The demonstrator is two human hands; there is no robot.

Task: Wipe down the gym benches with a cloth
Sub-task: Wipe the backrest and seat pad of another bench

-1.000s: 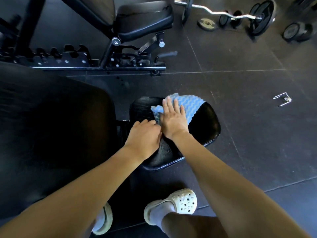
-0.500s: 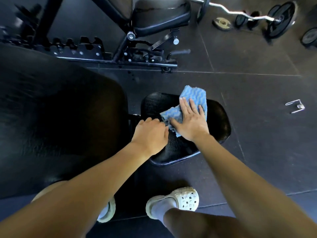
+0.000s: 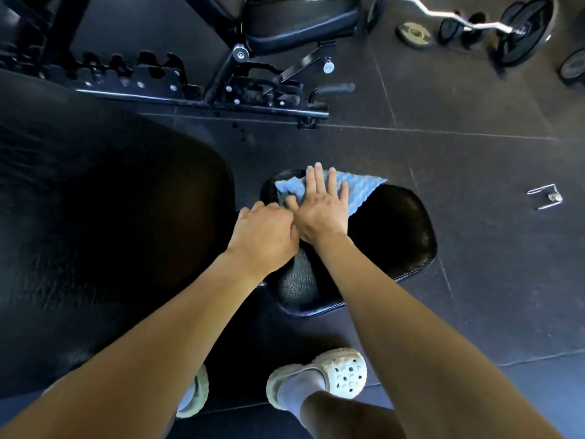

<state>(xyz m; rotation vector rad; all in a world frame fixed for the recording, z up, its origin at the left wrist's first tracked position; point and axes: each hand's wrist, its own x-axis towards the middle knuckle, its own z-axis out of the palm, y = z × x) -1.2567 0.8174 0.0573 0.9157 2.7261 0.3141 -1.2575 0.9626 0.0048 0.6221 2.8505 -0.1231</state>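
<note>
Nearest the camera, a person is standing in white clogs: the right clog [image 3: 335, 372] is showing whole on the dark floor [image 3: 474, 280], and the left clog [image 3: 194, 394] is peeking out from under the left forearm. Both bare arms are reaching forward over a small black padded surface [image 3: 395, 236], the seat of a gym bench, whose large back pad [image 3: 110, 201] is filling the left side of the view.

The left hand [image 3: 266, 236] is resting knuckles-up at the near left edge of the surface with its fingers curled under; whether they are gripping the edge cannot be told. Touching it, the right hand [image 3: 319, 207] is lying flat with straight, slightly spread fingers, pressing a blue cloth [image 3: 361, 188] onto the far left part of the surface. The cloth is sticking out past the fingertips and to the right of the hand.

On the floor to the right, well apart, a metal clip [image 3: 546, 196] is lying. Farther off, a second bench [image 3: 300, 23] is standing on its black frame, and in the far right corner a curl bar [image 3: 474, 25] is lying beside a flat weight plate [image 3: 414, 33].
</note>
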